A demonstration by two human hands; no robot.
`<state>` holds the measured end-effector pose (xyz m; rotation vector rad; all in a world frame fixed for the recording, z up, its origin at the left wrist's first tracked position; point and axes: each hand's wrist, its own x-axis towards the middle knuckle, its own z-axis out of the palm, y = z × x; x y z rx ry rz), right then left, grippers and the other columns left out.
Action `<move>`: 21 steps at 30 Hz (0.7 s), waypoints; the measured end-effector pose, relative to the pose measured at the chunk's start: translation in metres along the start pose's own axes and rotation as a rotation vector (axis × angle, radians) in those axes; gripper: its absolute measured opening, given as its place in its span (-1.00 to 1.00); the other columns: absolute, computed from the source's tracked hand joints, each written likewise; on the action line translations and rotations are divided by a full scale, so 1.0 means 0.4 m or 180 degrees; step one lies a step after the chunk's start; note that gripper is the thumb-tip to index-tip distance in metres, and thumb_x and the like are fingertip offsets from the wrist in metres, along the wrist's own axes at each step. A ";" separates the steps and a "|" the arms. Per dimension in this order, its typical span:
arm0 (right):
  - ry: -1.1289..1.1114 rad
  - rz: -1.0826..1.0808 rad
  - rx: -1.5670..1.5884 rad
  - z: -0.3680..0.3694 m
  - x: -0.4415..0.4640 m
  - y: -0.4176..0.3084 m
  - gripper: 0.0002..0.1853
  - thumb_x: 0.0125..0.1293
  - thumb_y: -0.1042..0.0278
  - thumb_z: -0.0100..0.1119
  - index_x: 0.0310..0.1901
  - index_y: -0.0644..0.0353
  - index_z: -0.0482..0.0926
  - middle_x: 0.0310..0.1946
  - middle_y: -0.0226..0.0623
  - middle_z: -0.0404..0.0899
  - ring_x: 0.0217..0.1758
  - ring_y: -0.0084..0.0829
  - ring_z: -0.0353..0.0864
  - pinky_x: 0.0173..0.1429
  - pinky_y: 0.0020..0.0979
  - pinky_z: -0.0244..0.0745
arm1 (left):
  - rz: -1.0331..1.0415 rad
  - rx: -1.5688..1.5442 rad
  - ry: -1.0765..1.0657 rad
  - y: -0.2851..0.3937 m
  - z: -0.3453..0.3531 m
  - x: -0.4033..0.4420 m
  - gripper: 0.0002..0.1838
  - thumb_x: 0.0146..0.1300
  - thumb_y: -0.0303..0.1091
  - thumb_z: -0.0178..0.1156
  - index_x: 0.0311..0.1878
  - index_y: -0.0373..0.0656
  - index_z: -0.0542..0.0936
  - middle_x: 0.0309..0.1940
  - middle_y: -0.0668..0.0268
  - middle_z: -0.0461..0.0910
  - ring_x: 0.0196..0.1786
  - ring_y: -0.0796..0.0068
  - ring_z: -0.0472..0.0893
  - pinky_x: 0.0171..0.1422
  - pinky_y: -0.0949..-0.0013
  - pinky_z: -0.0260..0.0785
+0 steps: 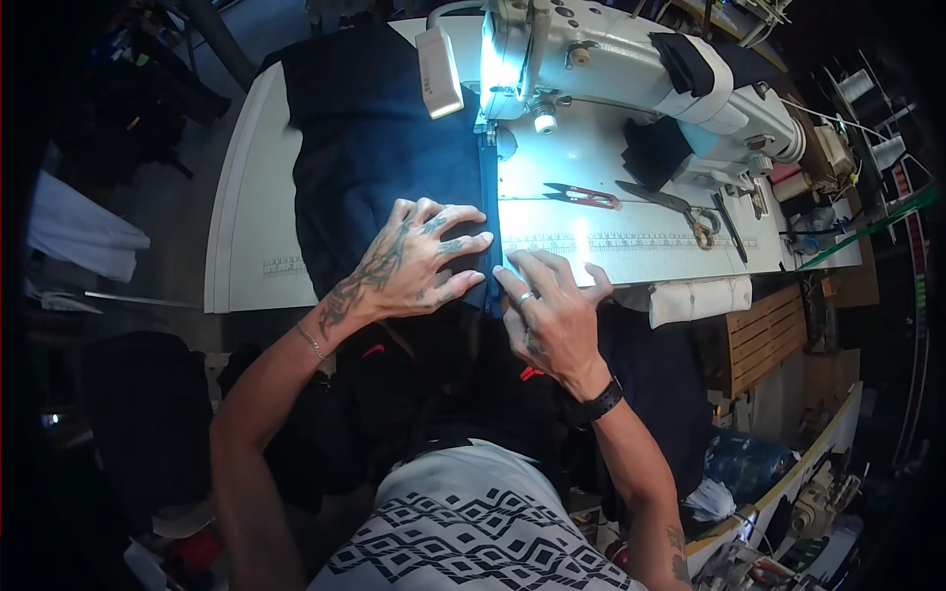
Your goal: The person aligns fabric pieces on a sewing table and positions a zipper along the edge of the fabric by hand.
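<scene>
A large piece of dark navy cloth lies over the left part of the sewing table. Along its right edge a narrow blue strip runs up to the presser foot of the white sewing machine. My left hand rests palm down on the cloth, fingers spread, their tips close to the strip. Just right of the strip's near end is my right hand, fingers apart, with one fingertip touching the strip's edge. Its thumb is hard to make out.
Red-handled thread snips and large scissors lie on the table right of the needle. A ruler scale runs along the tabletop. A rolled white cloth sits at the front edge, above a slatted wooden panel. Thread spools stand far right.
</scene>
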<state>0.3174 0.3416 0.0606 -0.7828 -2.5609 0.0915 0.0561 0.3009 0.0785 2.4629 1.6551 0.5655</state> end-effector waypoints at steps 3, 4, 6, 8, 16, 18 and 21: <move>0.0115 0.0084 -0.0123 0.008 -0.009 -0.007 -0.47 0.23 0.24 0.44 0.28 -0.09 0.73 0.39 -0.42 0.64 0.48 -0.28 0.54 0.48 0.20 0.00 | -0.0055 -0.0024 -0.0017 0.005 -0.005 0.001 -0.49 0.54 0.09 0.28 0.42 0.10 0.71 0.54 0.34 0.51 0.41 0.19 0.44 0.55 0.07 0.21; 0.0153 0.0117 -0.0179 0.013 -0.013 -0.010 -0.48 0.24 0.23 0.44 0.27 -0.10 0.72 0.40 -0.43 0.64 0.49 -0.28 0.53 0.48 0.20 0.00 | 0.0053 0.0047 0.0124 0.003 -0.003 0.003 -0.51 0.56 0.10 0.27 0.38 0.07 0.72 0.50 0.33 0.54 0.35 0.17 0.49 0.49 0.07 0.25; 0.0174 0.0151 -0.0138 0.019 -0.018 -0.008 -0.50 0.26 0.22 0.44 0.28 -0.10 0.72 0.41 -0.44 0.62 0.51 -0.27 0.50 0.46 0.21 0.03 | -0.0033 -0.0050 0.0068 0.005 -0.006 0.005 -0.53 0.58 0.10 0.25 0.36 0.08 0.73 0.51 0.34 0.54 0.37 0.17 0.47 0.50 0.09 0.23; 0.0208 0.0173 -0.0082 0.024 -0.019 -0.009 -0.51 0.29 0.22 0.43 0.28 -0.10 0.72 0.41 -0.44 0.61 0.50 -0.26 0.50 0.44 0.20 0.05 | -0.0202 -0.0141 -0.0007 0.010 -0.009 0.011 -0.56 0.59 0.09 0.24 0.31 0.08 0.77 0.49 0.35 0.57 0.38 0.18 0.47 0.53 0.04 0.17; 0.0357 0.0141 0.0412 0.011 -0.011 0.015 -0.64 0.38 0.24 0.38 0.21 -0.08 0.73 0.34 -0.41 0.62 0.45 -0.24 0.50 0.41 0.13 0.18 | -0.0107 -0.0569 0.1274 0.145 0.013 0.209 -0.80 0.54 -0.17 0.36 -0.03 -0.09 0.76 -0.11 0.25 0.78 -0.04 0.18 0.73 0.15 0.10 0.43; 0.0325 0.0245 0.0612 0.015 -0.025 0.044 -0.66 0.44 0.21 0.37 0.21 -0.07 0.74 0.36 -0.39 0.62 0.43 -0.23 0.52 0.39 0.12 0.23 | -0.0500 -0.1393 0.1534 0.191 0.029 0.302 -0.77 0.54 -0.19 0.37 -0.03 -0.18 0.73 -0.19 0.20 0.79 -0.22 0.21 0.76 -0.05 0.15 0.54; 0.0359 0.0396 0.0693 0.008 -0.030 0.130 -0.61 0.42 0.20 0.42 0.25 -0.05 0.74 0.37 -0.41 0.63 0.45 -0.23 0.51 0.40 0.10 0.23 | -0.0664 -0.1660 0.1830 0.216 0.031 0.400 -0.76 0.55 -0.20 0.38 -0.03 -0.21 0.71 -0.21 0.12 0.80 -0.29 0.28 0.78 -0.11 0.17 0.58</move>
